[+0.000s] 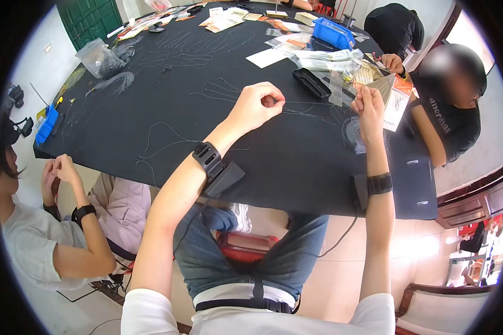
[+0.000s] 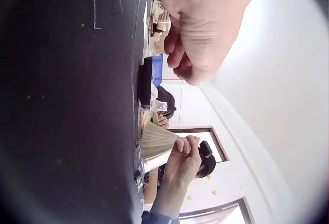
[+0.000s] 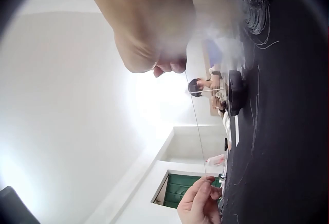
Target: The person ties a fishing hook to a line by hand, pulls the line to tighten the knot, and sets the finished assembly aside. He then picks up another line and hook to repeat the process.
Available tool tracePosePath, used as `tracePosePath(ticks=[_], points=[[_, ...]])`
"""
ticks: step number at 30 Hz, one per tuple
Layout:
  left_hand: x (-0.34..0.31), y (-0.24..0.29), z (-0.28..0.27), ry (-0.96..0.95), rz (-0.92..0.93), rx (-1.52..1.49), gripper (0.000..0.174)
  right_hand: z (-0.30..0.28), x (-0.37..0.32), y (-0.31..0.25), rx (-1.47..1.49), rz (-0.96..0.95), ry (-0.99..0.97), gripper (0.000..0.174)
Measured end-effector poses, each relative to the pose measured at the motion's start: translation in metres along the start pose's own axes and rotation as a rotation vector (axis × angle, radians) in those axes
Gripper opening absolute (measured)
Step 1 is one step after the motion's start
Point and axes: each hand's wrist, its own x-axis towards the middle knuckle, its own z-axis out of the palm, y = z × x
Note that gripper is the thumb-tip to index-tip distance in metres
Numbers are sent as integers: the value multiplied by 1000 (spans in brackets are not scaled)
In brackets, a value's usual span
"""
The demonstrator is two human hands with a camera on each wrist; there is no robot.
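A thin line (image 3: 198, 126) is stretched between my two hands above the black table, plainest in the right wrist view. My left hand (image 1: 256, 107) pinches one end between curled thumb and fingers, around the middle of the table. Off to the right, my right hand (image 1: 370, 106) pinches the other end, raised over the table's right part. In the left wrist view the left hand's fingertips (image 2: 187, 72) meet closely. Loose lines (image 1: 215, 92) lie on the cloth beyond my left hand. A coiled bundle of pale line (image 1: 352, 135) lies beside my right wrist.
A black case (image 1: 312, 83), a blue bin (image 1: 333, 33) and a fan of cards (image 1: 381, 84) lie near my right hand. A plastic bag (image 1: 99, 58) stands at the left. People sit at the left and right; the table's front edge (image 1: 296, 209) is near my lap.
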Motion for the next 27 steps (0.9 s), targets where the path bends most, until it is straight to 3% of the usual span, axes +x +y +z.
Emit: tracePosePath(ticks=[14,27], points=[[-1,2,-2,21,19,-2,6,-4,2,5,-16,37,52,15],[1,1,-3,37,175,128,5,-5,2,6,-57,35,45,17]])
